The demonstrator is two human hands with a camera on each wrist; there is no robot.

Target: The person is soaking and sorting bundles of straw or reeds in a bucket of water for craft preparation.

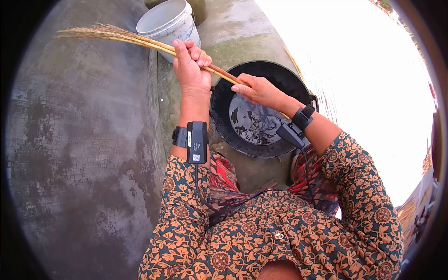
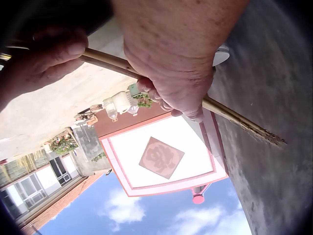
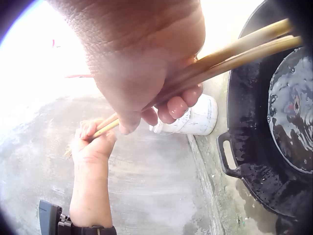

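Note:
A thin bundle of dry straw stalks (image 1: 140, 41) runs from a feathery tip at the upper left down toward a black tub (image 1: 219, 112). My left hand (image 1: 190, 65) grips the stalks (image 2: 230, 112) near their middle. My right hand (image 1: 254, 88) holds the same stalks (image 3: 230, 56) lower down, over the tub's rim. The tub (image 3: 244, 166) holds shallow dark water. The lower end of the stalks is hidden behind my right hand and forearm.
A white bucket (image 1: 169, 23) stands beyond the tub by a low concrete ledge (image 1: 156, 107). Grey cracked concrete (image 1: 79, 154) fills the left side. The ground to the right is washed out by sunlight. More straw (image 1: 427, 161) lies at the far right edge.

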